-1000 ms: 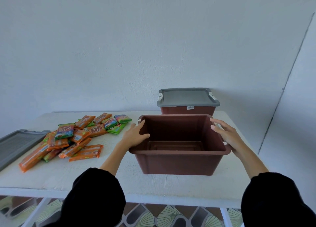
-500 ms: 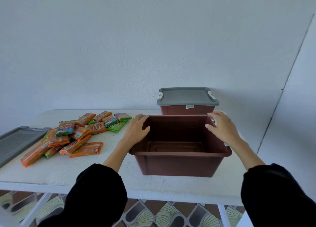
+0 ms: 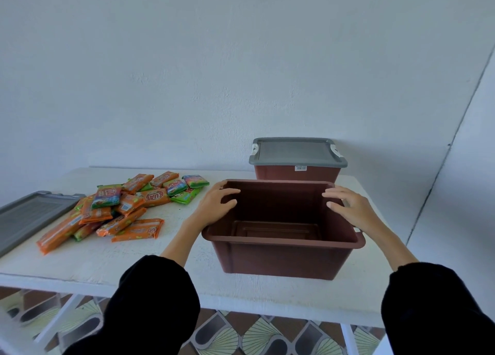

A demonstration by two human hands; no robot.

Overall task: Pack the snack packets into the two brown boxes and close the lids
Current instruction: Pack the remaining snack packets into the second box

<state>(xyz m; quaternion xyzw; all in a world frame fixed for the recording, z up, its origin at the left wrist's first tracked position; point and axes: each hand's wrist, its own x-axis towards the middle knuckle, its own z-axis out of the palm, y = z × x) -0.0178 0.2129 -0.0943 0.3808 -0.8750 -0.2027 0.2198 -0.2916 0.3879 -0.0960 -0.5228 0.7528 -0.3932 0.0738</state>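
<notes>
On the right half of the white table (image 3: 107, 258), close to its front edge, the open brown box (image 3: 281, 258) stands upright with only its bare, ribbed floor showing inside. The left hand (image 3: 214, 204) sits on the box's left rim near the far corner, its fingers bent over the edge and reaching inside, gripping the rim. The right hand (image 3: 351, 207) lies over the right rim across from it, fingers nearly straight and slightly spread, pointing inward above the box; it rests there without closing round anything. Both forearms come out of black sleeves at the front edge. Just behind the open box, at the table's back edge, stands the second brown box (image 3: 294, 174), topped by a grey lid (image 3: 296, 152) with pale clips at both ends. The snack packets (image 3: 120, 207), mostly orange with some green ones, lie in a loose overlapping heap on the left half of the table, apart from both boxes. A loose grey lid (image 3: 29, 215) lies flat at the table's left edge, touching the heap's left side.
</notes>
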